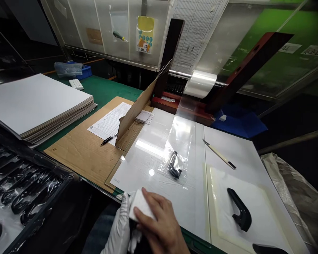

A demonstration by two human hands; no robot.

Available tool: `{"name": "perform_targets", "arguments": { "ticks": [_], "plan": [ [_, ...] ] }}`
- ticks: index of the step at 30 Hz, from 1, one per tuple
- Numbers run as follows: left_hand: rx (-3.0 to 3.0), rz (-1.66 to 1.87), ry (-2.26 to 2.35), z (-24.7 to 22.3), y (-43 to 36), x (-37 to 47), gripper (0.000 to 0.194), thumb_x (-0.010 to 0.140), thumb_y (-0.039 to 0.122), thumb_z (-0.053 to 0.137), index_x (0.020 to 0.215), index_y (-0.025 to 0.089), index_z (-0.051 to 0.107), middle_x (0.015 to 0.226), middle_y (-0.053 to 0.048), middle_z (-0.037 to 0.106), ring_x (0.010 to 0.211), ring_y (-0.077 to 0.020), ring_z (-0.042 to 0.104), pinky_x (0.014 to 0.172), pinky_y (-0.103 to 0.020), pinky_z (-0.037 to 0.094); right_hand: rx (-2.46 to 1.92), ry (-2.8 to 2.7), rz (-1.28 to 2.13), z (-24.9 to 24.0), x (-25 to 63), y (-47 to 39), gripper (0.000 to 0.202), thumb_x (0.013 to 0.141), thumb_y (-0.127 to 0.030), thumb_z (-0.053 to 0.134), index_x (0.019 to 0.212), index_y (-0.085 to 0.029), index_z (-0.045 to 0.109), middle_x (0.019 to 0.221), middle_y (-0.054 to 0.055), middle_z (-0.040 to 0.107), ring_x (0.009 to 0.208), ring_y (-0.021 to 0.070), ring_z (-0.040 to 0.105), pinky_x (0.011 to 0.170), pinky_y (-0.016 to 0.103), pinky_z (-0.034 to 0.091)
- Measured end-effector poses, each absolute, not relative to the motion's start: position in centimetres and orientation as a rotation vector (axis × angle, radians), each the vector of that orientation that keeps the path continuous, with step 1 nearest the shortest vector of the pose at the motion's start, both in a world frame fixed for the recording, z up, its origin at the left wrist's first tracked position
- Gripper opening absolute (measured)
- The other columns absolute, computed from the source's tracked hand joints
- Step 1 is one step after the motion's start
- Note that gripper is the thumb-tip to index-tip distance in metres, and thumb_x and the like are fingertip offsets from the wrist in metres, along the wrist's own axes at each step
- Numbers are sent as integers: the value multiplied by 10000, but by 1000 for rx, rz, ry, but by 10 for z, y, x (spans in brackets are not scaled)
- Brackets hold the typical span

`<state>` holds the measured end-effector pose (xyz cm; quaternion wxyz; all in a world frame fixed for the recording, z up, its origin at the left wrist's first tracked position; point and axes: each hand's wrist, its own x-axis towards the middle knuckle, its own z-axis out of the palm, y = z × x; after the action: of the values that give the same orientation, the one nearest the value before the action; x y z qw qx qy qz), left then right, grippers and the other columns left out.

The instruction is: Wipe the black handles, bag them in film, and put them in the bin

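Observation:
At the bottom centre, my left hand, in a white glove, is closed round a dark item mostly hidden behind my hands. Bare-skinned, my right hand presses a white block-like pad between its fingers and the glove. Both hands are at the near edge of the white work surface. Beyond them a black handle-shaped part lies under clear film. Another black handle rests on a white sheet at the right.
A film roll hangs on a red stand. A knife lies at the right. Upright cardboard stands beside a paper form and pen. White sheets are stacked left, above a box of black parts.

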<state>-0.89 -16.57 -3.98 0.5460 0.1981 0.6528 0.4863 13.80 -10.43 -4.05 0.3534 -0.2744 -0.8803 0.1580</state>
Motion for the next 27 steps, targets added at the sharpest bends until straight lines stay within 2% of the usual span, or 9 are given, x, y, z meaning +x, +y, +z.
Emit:
{"name": "perform_targets", "arguments": {
  "ticks": [3,7,8,11,14,19,22,25,27],
  "plan": [
    [468,1144,1530,-39,-163,-7,756,918,751,354,1246,151,677,531,-7,622,431,-170,578,383,-245,457,-853,-2281,340,-42,144,-105,448,931,-95,550,1354,-241,577,1487,142,518,1255,254,541,915,444,553],
    [545,1223,1588,-41,-162,-8,716,881,742,466,1250,169,684,711,-50,716,675,-207,689,619,-278,580,-810,-2248,246,-52,142,-112,389,910,-118,580,1269,-252,642,1495,134,511,1245,293,550,864,458,551],
    [528,1206,1588,-41,-162,-8,717,883,736,473,1268,165,673,747,-56,726,686,-207,692,623,-279,581,-887,-2230,220,-54,141,-114,392,918,-126,573,1285,-249,636,1484,142,521,1233,297,560,848,456,553],
    [440,1127,1535,-35,-161,-4,750,901,738,425,1326,156,631,667,-37,697,504,-177,621,447,-254,505,-1152,-2132,123,-60,136,-123,428,938,-134,553,1347,-250,602,1464,164,536,1216,319,577,820,473,551],
    [426,1114,1465,-33,-159,0,796,868,774,441,1336,157,625,498,11,586,359,-150,502,338,-230,385,-1179,-2090,102,-63,131,-132,403,934,-127,561,1300,-275,639,1478,150,525,1234,340,570,825,490,538],
    [431,1085,1433,-49,-159,5,823,837,788,478,1340,150,609,441,53,501,283,-99,361,298,-198,299,-1344,-2046,84,-65,128,-140,430,937,-159,576,1355,-253,609,1487,162,510,1233,366,579,815,503,543],
    [414,1034,1419,-54,-159,3,839,790,813,514,1298,156,629,414,60,484,281,-109,372,296,-203,302,-1310,-2068,61,-65,133,-138,442,917,-130,595,1332,-278,634,1484,145,517,1231,372,582,819,501,545],
    [411,982,1386,-47,-157,-6,863,765,809,556,1282,121,620,441,54,522,295,-106,397,321,-195,331,-1424,-2040,92,-59,146,-132,396,961,-215,568,1347,-279,626,1494,136,506,1235,385,577,808,537,554],
    [423,935,1318,-38,-155,-17,847,779,805,541,1265,117,631,434,54,522,293,-108,401,329,-194,330,-1459,-1952,237,-52,155,-131,395,974,-268,564,1365,-294,609,1468,106,540,1231,358,599,820,516,585]
  ]
}}
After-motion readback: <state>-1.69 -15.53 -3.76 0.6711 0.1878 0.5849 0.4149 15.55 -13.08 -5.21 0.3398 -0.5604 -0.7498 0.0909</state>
